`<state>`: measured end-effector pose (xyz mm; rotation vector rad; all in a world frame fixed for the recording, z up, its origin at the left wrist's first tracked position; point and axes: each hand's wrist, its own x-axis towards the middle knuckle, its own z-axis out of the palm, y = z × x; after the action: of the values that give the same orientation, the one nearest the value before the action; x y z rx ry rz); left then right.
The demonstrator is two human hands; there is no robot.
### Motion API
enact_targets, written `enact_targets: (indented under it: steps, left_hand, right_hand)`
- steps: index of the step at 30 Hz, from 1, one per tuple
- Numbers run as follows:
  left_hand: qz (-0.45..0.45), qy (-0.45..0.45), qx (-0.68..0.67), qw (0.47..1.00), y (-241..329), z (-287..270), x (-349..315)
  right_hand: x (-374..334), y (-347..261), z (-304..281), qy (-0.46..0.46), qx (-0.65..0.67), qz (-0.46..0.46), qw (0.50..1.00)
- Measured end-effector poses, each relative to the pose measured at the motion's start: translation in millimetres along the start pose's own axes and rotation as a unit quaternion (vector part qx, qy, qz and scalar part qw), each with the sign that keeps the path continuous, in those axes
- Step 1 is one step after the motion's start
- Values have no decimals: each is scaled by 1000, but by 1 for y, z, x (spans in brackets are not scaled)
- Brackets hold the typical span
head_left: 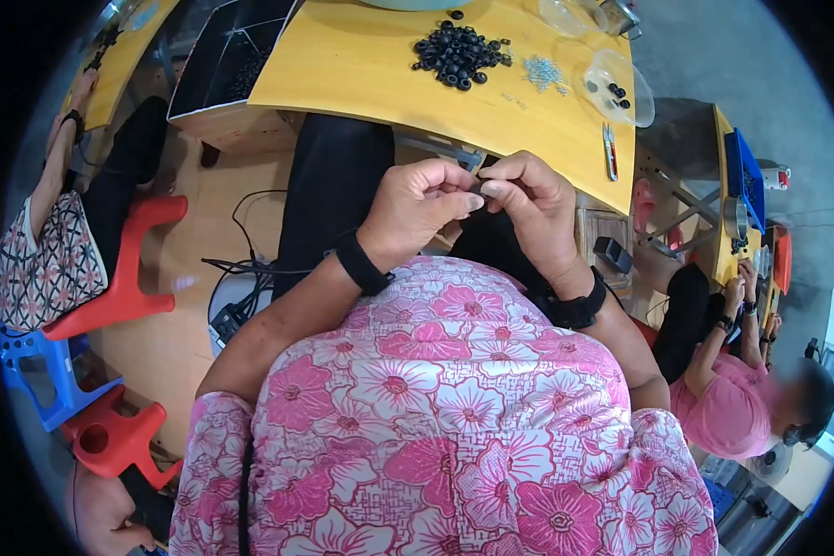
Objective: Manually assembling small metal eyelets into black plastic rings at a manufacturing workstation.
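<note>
Just off the front edge of the yellow table [361,69], my left hand [422,206] and my right hand [534,206] meet, thumbs and fingertips pinched together. Between them sits a small black part [478,188], mostly covered by the fingertips, so its exact shape is hidden. Beyond my hands lies a heap of small round black parts [458,56] with holes in some of them. To its right is a little pile of small silvery metal pieces [545,73]. Red-handled thread snips [611,152] lie near the table's right edge.
A clear plastic dish [641,104] with a few black parts stands at the right edge. Left of the table is a dark open box [236,60]. Red stools [125,269] and a blue stool [51,375] are at left. People sit at tables on both sides.
</note>
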<state>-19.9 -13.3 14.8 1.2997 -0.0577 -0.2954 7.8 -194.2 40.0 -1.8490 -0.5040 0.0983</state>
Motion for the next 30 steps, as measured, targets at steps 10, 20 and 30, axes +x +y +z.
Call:
enact_targets:
  steps: [10,20,30]
  left_hand:
    - [-15,-4,9,1000,1,-1,1]
    - [0,-7,3,1000,-3,-4,1]
    - [-9,-17,11,1000,0,-4,0]
  right_hand:
    - [0,13,-2,-15,261,119,958]
    - [4,-3,-1,-26,49,8,998]
    - [3,9,-8,-47,247,150,956]
